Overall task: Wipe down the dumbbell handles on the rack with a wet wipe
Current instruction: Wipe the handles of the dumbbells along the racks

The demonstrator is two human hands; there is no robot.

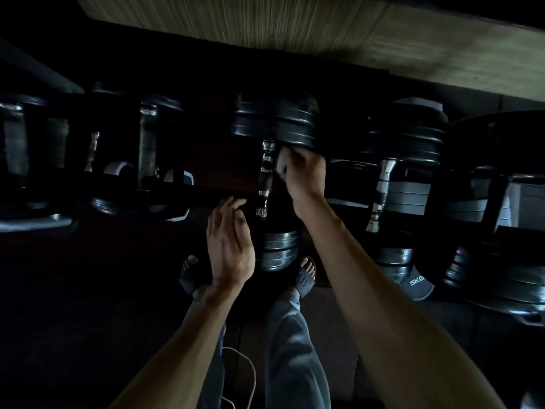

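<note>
Your right hand is curling its fingers around a bunched white wet wipe, holding it just beside the top of the middle dumbbell's chrome handle; whether the wipe is touching the metal is hard to make out in the dim light. Your left hand is hovering with loosely spread fingers near the rack's front rail, gripping nothing. That dumbbell is lying across the rack, its near weight stack overhanging the front edge. More dumbbells are sitting to either side, the left ones mostly lost in shadow. The floor is looking dark; a wooden panel is running behind the rack.
</note>
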